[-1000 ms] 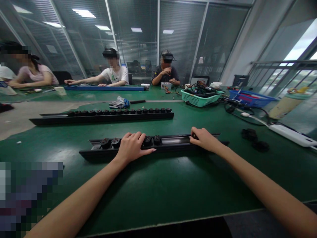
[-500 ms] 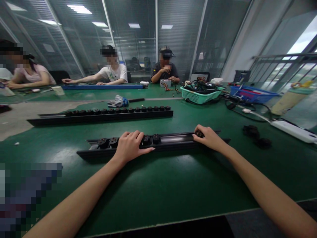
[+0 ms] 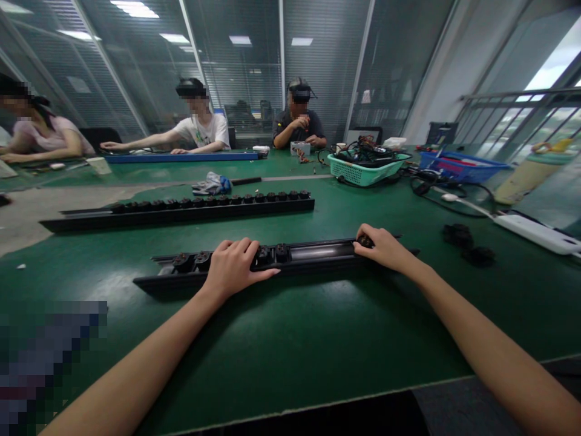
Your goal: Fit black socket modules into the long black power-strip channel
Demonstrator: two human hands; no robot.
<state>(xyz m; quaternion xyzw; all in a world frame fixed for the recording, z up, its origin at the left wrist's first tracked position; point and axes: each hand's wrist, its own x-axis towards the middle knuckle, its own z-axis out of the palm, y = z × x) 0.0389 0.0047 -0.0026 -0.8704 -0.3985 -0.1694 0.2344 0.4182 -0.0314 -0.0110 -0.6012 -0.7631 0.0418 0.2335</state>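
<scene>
A long black channel lies across the table in front of me. Several round black socket modules sit in its left half, while a smooth bare stretch shows to their right. My left hand wraps over the channel from above, with the thumb along its near wall; the modules beneath the palm are hidden. Near the channel's right end, my right hand pinches another black socket module between thumb and fingers, within the channel. Its underside is out of sight.
Behind lies a second black channel filled with modules. Loose black parts rest at right, near a white power strip. Farther back are a green basket, a blue basket and gloves. Several people sit across the table.
The whole view has shifted slightly, so things appear a little farther left. Both hands keep nearly the same hold on the channel and module.
</scene>
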